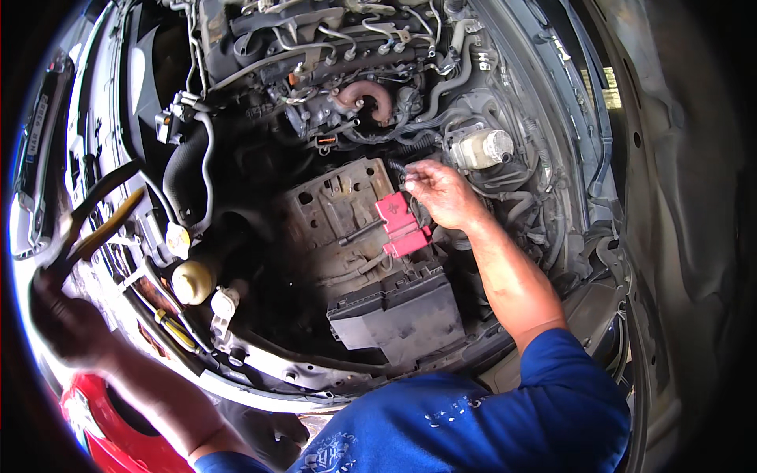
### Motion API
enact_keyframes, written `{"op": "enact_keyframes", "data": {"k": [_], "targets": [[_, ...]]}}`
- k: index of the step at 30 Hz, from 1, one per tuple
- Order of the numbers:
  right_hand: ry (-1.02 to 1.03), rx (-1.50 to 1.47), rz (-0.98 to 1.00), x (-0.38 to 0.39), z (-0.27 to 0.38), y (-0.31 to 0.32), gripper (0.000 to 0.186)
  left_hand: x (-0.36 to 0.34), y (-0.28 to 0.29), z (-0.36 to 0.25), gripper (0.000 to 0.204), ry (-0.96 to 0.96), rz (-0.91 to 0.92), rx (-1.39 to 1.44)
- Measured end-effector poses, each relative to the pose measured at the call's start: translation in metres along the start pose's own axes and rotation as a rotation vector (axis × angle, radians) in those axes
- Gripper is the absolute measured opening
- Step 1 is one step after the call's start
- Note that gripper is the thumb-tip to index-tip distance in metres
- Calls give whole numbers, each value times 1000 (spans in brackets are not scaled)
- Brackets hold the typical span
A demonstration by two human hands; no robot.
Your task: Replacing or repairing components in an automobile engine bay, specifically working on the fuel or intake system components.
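Engine [315, 79]: lay beyond your hands.
Box [410, 315]: black, sat near you.
Left hand [75, 323]: you had it clamped on a blurred tool [114, 220], far left.
Right hand [440, 193]: fingertips drawn in at a black cable [397, 167], just beyond the red cover [404, 224]; whether you gripped it, cannot tell.

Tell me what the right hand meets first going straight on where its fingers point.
The right hand would probably meet the black ribbed hose right by its fingers; whether they already touch is unclear.
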State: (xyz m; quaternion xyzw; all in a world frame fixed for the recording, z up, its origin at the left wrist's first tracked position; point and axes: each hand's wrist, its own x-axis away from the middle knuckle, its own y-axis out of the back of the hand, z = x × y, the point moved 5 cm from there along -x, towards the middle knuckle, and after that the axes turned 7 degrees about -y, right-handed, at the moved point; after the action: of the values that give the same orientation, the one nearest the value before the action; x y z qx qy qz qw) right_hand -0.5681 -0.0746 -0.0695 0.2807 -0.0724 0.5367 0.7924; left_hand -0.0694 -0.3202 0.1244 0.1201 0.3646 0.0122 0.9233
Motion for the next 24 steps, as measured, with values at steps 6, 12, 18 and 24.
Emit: {"op": "enact_keyframes", "data": {"k": [6,12,18,24], "targets": [[-207,350,-220,-35,-27,14,50,-157,-10,-245,10,631,8,1440],[175,380,-585,-78,-20,12,33,-183,-73,-391,17,822,269,2084],[297,133,-611,-111,-52,28,70,-202,-83,-438,24,882,508,2175],[235,-167,-263,-137,-39,25,55,-228,-57,-467,33,598,421,2045]]}}
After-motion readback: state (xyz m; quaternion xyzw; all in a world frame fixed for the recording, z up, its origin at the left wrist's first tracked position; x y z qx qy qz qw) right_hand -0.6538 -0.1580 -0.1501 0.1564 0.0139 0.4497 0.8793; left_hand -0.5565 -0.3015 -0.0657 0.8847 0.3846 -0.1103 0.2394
